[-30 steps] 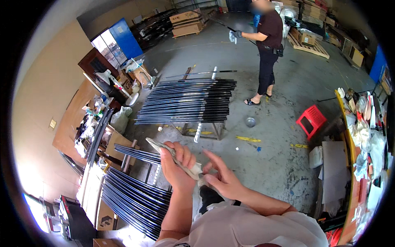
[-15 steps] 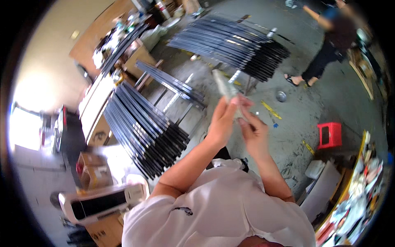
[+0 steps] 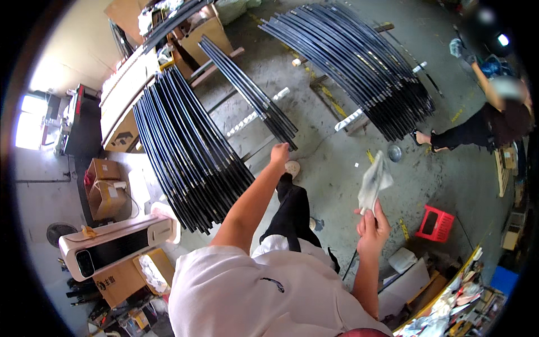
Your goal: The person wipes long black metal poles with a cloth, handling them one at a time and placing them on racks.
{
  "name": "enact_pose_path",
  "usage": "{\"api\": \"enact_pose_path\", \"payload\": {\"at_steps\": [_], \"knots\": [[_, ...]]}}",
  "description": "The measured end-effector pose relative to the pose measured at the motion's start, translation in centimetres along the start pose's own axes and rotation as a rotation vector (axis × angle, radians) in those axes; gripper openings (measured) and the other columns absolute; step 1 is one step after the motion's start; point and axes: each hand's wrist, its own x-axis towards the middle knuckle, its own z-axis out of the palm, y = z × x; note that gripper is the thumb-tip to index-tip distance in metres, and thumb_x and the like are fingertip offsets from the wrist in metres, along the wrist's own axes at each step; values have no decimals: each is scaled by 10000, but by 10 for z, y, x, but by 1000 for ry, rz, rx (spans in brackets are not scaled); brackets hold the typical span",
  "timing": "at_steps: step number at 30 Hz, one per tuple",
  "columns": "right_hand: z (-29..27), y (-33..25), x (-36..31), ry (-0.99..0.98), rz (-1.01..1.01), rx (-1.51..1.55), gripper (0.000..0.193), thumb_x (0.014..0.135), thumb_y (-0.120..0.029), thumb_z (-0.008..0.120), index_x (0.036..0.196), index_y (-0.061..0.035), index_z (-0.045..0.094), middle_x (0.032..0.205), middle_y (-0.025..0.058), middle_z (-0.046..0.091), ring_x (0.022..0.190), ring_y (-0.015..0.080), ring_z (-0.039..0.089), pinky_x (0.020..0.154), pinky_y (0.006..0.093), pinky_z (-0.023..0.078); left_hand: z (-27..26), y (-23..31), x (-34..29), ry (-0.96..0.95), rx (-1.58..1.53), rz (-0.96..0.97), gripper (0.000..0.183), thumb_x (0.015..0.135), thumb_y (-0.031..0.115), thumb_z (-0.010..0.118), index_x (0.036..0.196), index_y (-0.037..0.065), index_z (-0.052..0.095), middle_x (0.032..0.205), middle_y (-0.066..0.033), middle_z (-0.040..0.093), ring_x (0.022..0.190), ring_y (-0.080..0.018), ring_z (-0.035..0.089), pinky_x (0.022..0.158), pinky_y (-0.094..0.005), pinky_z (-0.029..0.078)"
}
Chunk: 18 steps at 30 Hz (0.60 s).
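Note:
My right hand (image 3: 372, 229) is closed on the lower end of a crumpled white cloth (image 3: 375, 182), which stands up above the fingers. Out ahead, my left hand (image 3: 281, 153) has its fingers curled at the near end of a small group of long black rods (image 3: 247, 90). It appears to grip one rod's end, though the fingertips are partly hidden. These few rods lie across a stand between two larger batches. The left batch of black rods (image 3: 188, 151) lies side by side, and the right batch of black rods (image 3: 342, 62) fans out on supports.
Another person (image 3: 477, 121) stands at the far right. A red plastic stool (image 3: 435, 223) and a metal bowl (image 3: 394, 153) are on the grey floor. To my left are a white appliance (image 3: 120, 244) and cardboard boxes (image 3: 106, 174); a cluttered bench (image 3: 449, 303) is at the lower right.
My hands were together around the white cloth and have moved apart. The left has gone to the rod ends; the right has moved right with the cloth. My view has shifted.

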Motion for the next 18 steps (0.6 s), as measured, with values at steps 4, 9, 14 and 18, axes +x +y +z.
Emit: {"api": "enact_pose_path", "payload": {"at_steps": [4,9,14,18], "knots": [[6,12,19,11,25,-27,403,906,-26,422,1308,-2,415,826,113,589,469,21,302,413,185,256,-23,-34,96,236,256,-175,394,767,297,609,1045,17,604,1002,-185,632,945,-316,599,769,-430,475],[13,25,32,175,91,18,410,871,19,446,1279,-16,464,776,93,602,478,21,316,421,189,269,-29,-61,159,399,319,-181,456,744,340,655,1060,17,592,925,-141,603,843,-225,547,688,-377,448],[11,32,48,70,16,-130,306,874,24,463,1149,-40,582,678,39,562,509,37,373,501,231,406,-47,-114,211,127,-134,-334,352,841,351,564,1076,89,578,979,-81,602,842,-223,567,701,-377,456],[11,38,54,64,-57,-153,375,863,33,487,1212,-86,551,744,50,593,522,44,366,525,236,411,-24,-91,179,81,-286,-212,306,887,397,457,891,117,579,758,-7,590,616,-155,551,501,-290,425]]}}
